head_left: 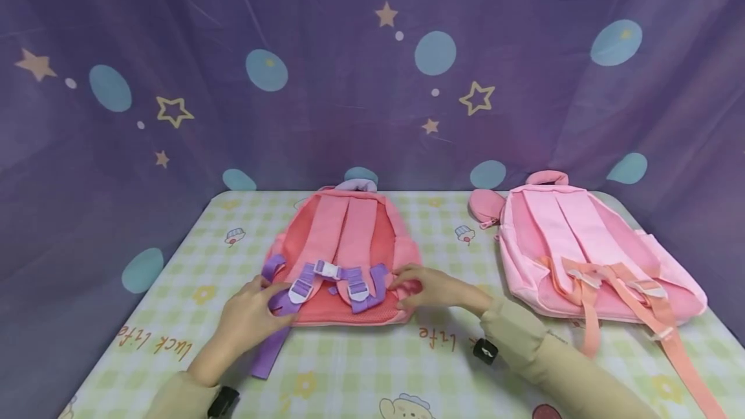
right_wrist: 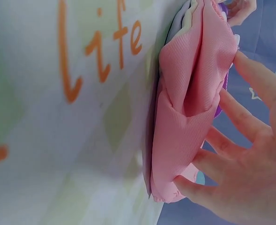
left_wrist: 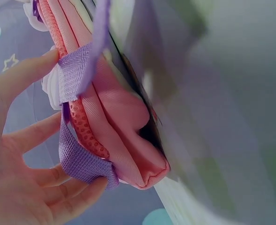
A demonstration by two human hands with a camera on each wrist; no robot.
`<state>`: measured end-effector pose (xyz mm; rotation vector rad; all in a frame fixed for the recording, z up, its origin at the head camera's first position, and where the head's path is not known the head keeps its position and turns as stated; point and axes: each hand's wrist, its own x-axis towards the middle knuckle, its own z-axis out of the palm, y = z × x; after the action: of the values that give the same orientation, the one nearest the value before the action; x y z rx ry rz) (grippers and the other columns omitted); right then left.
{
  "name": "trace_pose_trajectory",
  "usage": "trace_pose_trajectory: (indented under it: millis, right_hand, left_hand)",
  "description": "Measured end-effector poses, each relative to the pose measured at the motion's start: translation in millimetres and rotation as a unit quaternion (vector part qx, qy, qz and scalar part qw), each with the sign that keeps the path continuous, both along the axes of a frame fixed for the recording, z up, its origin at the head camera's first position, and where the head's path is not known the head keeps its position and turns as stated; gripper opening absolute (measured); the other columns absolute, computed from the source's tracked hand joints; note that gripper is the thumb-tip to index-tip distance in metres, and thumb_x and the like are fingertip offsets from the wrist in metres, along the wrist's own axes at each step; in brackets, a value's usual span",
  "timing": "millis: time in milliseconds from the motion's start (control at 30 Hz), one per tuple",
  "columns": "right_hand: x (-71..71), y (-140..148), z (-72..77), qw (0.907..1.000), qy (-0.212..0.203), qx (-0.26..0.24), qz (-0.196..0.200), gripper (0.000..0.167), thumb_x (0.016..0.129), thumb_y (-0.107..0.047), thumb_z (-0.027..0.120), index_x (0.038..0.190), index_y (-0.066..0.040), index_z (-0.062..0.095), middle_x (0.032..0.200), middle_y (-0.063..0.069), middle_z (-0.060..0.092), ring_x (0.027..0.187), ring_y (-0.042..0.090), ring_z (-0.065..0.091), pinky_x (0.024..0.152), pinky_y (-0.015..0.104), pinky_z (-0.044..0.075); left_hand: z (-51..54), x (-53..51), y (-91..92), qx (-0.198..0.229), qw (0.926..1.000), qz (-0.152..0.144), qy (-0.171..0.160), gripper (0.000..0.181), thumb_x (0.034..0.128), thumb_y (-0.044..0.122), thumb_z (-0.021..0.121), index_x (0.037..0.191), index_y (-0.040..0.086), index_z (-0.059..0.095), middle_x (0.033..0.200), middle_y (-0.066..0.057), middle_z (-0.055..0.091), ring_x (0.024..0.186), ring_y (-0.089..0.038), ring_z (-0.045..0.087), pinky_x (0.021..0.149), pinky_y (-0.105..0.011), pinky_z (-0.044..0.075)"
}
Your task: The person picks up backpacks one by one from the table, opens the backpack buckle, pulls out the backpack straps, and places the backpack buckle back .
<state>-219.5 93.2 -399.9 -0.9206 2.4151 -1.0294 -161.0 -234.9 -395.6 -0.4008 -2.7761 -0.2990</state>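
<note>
I have the left hand (head_left: 250, 319) with its fingers spread apart, touching a purple strap (left_wrist: 84, 157); the right hand (head_left: 433, 286), fingers also apart, touches the near side of the coral backpack (head_left: 356, 238), which lies between both sets of fingertips, as does its white buckle (head_left: 328, 269). Well beyond my right fingers, a pale-pink backpack (head_left: 582, 238) lies on the checkered cloth (head_left: 349, 367), a round pouch (head_left: 485, 204) beside it.

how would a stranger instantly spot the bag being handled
On the checked table, before the purple curtain, look just left of centre in the head view for a coral-pink bag. Its purple webbing sets it apart from the paler bag to its right, which has orange webbing.
</note>
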Motion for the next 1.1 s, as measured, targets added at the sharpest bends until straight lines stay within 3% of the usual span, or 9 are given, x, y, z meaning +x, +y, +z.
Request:
trace_pose_trajectory:
  millis: [567,933,1100]
  right_hand:
    - [6.9,37,-3.8,0.9992,0.03,-0.026,-0.008,0.031,0.077,-0.016,0.066,0.105,-0.006,0.062,0.129,0.019,0.042,0.12,0.037,0.035,0.098,0.054,0.023]
    - [13.0,58,-6.2,0.9987,0.027,-0.031,-0.029,0.029,0.076,-0.017,0.067,0.104,-0.007,0.062,0.129,0.021,0.042,0.121,0.04,0.033,0.098,0.055,0.021]
    - [15.4,68,-5.7,0.998,0.04,-0.029,-0.039,0.029,0.075,-0.017,0.068,0.102,-0.007,0.063,0.127,0.021,0.044,0.119,0.04,0.034,0.097,0.056,0.021]
  left_hand:
    - [-3.0,-3.4,29.3,0.008,0.9985,-0.049,0.023,0.052,0.051,0.039,0.079,0.095,0.012,0.069,0.076,-0.002,0.046,0.062,-0.013,0.043,0.052,-0.027,0.036]
    - [-6.0,-2.9,48.1,0.012,0.9979,-0.062,0.009,0.052,0.0514,0.037,0.08,0.097,0.013,0.068,0.079,-0.002,0.046,0.068,-0.015,0.047,0.054,-0.028,0.038]
    - [-4.6,-2.9,57.3,0.002,0.9978,-0.063,-0.019,0.057,0.0532,0.044,0.079,0.102,0.015,0.067,0.083,-0.001,0.046,0.067,-0.013,0.047,0.054,-0.027,0.039]
